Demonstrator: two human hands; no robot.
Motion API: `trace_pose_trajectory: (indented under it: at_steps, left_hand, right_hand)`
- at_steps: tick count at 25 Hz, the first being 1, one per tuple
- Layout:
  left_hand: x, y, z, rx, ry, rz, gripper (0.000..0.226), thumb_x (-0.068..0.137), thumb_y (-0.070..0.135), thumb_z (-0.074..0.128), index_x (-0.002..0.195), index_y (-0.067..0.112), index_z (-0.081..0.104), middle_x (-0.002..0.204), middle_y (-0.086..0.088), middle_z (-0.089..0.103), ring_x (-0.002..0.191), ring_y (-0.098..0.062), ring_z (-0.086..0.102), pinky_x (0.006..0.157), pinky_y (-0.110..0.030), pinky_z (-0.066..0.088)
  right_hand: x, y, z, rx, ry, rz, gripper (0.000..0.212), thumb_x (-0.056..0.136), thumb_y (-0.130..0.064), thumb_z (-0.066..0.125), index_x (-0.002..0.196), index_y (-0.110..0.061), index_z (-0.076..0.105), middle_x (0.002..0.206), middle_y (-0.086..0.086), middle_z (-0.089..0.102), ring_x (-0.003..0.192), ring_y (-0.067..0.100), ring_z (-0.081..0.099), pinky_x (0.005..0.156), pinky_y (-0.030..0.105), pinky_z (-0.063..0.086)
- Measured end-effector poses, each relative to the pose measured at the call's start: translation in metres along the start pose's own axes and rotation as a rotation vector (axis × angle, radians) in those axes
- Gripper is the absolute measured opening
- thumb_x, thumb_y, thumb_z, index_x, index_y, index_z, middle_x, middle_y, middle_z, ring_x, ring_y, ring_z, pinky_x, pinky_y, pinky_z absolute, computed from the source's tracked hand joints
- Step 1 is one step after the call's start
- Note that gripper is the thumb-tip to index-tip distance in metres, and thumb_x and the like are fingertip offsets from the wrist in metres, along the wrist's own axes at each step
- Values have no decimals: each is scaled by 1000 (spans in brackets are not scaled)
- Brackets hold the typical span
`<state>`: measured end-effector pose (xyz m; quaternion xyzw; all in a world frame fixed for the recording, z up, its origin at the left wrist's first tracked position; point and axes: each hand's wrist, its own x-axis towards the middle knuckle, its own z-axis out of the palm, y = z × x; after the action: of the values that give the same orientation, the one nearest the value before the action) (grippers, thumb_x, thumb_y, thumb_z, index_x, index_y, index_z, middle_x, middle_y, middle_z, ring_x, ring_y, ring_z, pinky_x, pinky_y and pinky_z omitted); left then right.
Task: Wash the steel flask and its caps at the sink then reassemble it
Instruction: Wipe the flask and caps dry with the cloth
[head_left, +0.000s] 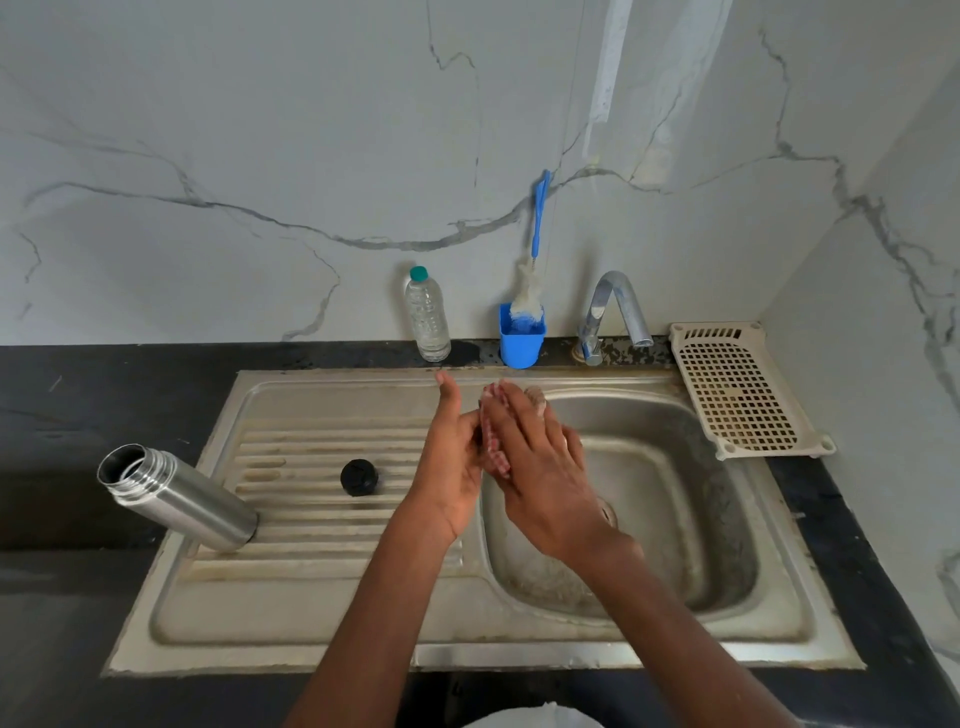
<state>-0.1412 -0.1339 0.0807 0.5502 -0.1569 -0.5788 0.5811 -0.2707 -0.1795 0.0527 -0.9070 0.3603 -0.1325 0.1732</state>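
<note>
From the head view I see my left hand (453, 462) and right hand (540, 467) pressing a red-checked cloth (492, 441) between flat palms over the sink (675, 519), the flask (176, 496) uncapped on the drainboard beside its black cap (358, 476).

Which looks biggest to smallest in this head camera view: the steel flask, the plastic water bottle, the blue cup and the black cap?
1. steel flask, standing open, nearer the camera, which may flatter it.
2. plastic water bottle.
3. blue cup, not counting the brush in it.
4. black cap on the drainboard, clearly the smallest.
</note>
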Motion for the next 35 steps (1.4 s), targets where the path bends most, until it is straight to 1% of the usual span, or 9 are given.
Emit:
trace_pose_trajectory:
  at_steps: [5, 8, 11, 14, 19, 24, 29, 33, 35]
  left_hand:
    - [-15, 11, 20, 391, -52, 260, 85, 91, 75, 10, 103, 22, 76, 90, 7, 78, 94, 4, 70, 77, 1, 44]
    - [-12, 24, 13, 374, -94, 347, 91, 89, 73, 4, 110, 22, 77, 106, 9, 80, 111, 2, 69, 102, -10, 43]
    - [-10, 32, 7, 200, -166, 264, 110, 87, 84, 1, 131, 11, 71, 124, -10, 76, 128, -18, 65, 126, -48, 30]
    - [-11, 24, 9, 217, -154, 264, 94, 93, 76, 3, 137, 24, 67, 134, 3, 72, 131, -7, 62, 117, -32, 45]
    - [-30, 24, 33, 119, -122, 378, 76, 91, 63, 7, 122, 37, 71, 113, 21, 77, 113, 10, 66, 90, -6, 47]
    - [-8, 29, 49, 305, -46, 421, 105, 76, 99, 31, 143, 21, 53, 135, 0, 70, 128, -10, 64, 109, -30, 51]
    - [-14, 30, 50, 234, -185, 370, 112, 78, 96, 15, 157, 24, 47, 155, 8, 56, 146, -4, 47, 128, -38, 28]
    - [-15, 41, 38, 105, -216, 351, 110, 87, 88, 3, 155, 15, 50, 148, -5, 63, 145, -18, 51, 128, -44, 22]
    - [-15, 46, 36, 104, -257, 369, 109, 89, 87, 3, 150, 15, 56, 146, -9, 63, 144, -21, 52, 126, -45, 25]
  right_hand:
    - [23, 3, -24, 269, 43, 19, 72, 97, -57, 54, 159, -34, 24, 157, -9, 34, 143, 16, 41, 114, 47, 41]
    - [45, 8, -53, 825, -115, 108, 56, 96, -57, 62, 142, -30, 45, 127, -4, 58, 99, 7, 62, 87, 40, 52]
    - [29, 5, -41, 259, -29, -83, 70, 100, -73, 36, 159, -36, 29, 159, -9, 38, 139, 12, 46, 113, 39, 39]
    - [15, -1, -26, 65, 146, -169, 67, 105, -67, 29, 161, -31, 28, 164, -10, 32, 153, 16, 29, 124, 37, 26]
    - [55, -11, -66, 1119, 60, 558, 66, 103, -68, 38, 111, -9, 67, 69, 9, 63, 55, 15, 60, 54, 27, 51]
    - [41, -33, -41, 1669, 139, 577, 62, 107, -62, 33, 136, -17, 64, 135, 9, 69, 129, 18, 63, 124, 49, 33]
    - [32, -31, -37, 887, 465, 160, 59, 110, -47, 39, 163, -24, 27, 167, -11, 29, 151, -2, 29, 124, 28, 29]
    - [46, -13, -74, 1177, 300, 307, 44, 110, -48, 38, 137, -22, 62, 76, 27, 60, 56, 14, 57, 55, 30, 50]
    - [43, -18, -79, 1241, 270, 269, 43, 111, -44, 38, 140, -23, 60, 68, 13, 57, 57, 16, 57, 53, 34, 50]
